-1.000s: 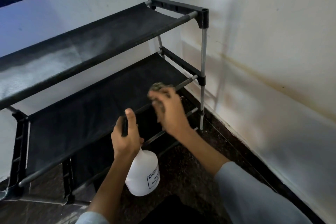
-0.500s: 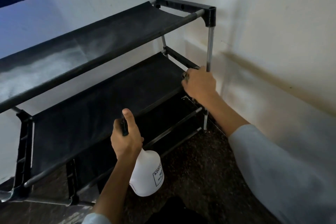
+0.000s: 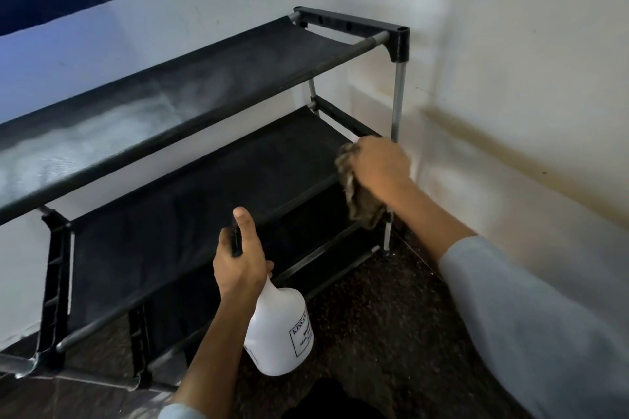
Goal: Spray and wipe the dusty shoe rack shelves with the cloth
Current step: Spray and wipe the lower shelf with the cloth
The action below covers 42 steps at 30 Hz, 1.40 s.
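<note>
Up close, the right hand [image 3: 381,168] grips a crumpled brown cloth [image 3: 359,194] at the right end of the shoe rack [image 3: 190,180]'s middle shelf, beside its metal post. The left hand [image 3: 240,262] is wrapped around the white spray bottle [image 3: 280,330]'s neck, thumb raised, before that shelf. Pale dust streaks the top shelf [image 3: 112,133]; speckled dark floor [image 3: 381,323] lies below.

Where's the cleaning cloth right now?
In the head view, the cloth is bunched in the right hand at the right end of the middle shelf, beside the rack's front right post.
</note>
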{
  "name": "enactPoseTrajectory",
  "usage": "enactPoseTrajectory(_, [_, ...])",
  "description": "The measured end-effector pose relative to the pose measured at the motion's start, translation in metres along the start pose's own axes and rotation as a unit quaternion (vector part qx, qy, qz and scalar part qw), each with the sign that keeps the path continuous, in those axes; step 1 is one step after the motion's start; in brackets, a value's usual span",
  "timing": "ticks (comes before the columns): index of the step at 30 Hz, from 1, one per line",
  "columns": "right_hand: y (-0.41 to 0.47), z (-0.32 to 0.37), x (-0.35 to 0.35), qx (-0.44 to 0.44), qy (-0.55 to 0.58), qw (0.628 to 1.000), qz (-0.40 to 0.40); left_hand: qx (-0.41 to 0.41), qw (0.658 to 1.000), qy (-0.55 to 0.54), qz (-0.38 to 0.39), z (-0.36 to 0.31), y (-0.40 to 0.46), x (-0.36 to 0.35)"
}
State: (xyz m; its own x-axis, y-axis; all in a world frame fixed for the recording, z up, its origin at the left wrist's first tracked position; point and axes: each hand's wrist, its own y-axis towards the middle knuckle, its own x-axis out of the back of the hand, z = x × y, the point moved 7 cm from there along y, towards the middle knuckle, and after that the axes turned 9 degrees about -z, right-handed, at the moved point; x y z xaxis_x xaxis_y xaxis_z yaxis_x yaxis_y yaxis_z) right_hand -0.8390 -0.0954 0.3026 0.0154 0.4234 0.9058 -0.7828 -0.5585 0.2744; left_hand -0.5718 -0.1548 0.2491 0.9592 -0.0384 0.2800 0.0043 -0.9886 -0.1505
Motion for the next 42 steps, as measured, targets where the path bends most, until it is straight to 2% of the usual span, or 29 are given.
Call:
enactPoseTrajectory(2, [0.010,-0.019,0.010,-0.060,-0.048,0.997,-0.007,0.003,1.000,-0.002,0.007,0.002,0.003,0.002])
enactPoseTrajectory(5, [0.010,-0.006,0.010,-0.064,-0.067,0.995,0.027,0.009,1.000,0.004,0.022,0.002,0.008,0.003])
enactPoseTrajectory(8, [-0.001,0.018,0.004,-0.068,0.005,0.995,0.071,0.011,0.999,0.017,0.034,0.001,0.010,0.005])
enactPoseTrajectory(14, [-0.072,0.093,-0.019,0.000,0.111,0.980,0.166,-0.003,0.998,0.010,0.061,-0.002,0.003,0.016])
enactPoseTrajectory(23, [-0.140,0.180,-0.025,0.053,0.180,0.958,0.216,-0.002,0.998,0.034,-0.050,0.018,0.013,0.117])
enactPoseTrajectory(26, [-0.172,0.215,-0.029,0.094,0.199,0.955,0.199,0.005,0.996,0.048,-0.074,0.033,0.015,0.147])
enactPoseTrajectory(30, [-0.201,0.243,-0.026,0.168,0.168,0.956,0.173,0.009,0.996,0.033,-0.087,0.038,0.009,0.167])
enactPoseTrajectory(34, [-0.149,0.192,-0.021,0.144,0.123,0.964,0.184,0.015,0.994,-0.006,-0.112,0.048,0.014,0.179])
enactPoseTrajectory(38, [-0.051,0.080,-0.015,0.028,0.033,0.982,0.183,-0.020,0.994,0.001,-0.111,0.049,0.021,0.189])
enactPoseTrajectory(42, [0.004,0.008,-0.008,-0.079,0.029,0.991,0.104,-0.043,0.989,0.028,-0.138,0.043,0.018,0.205])
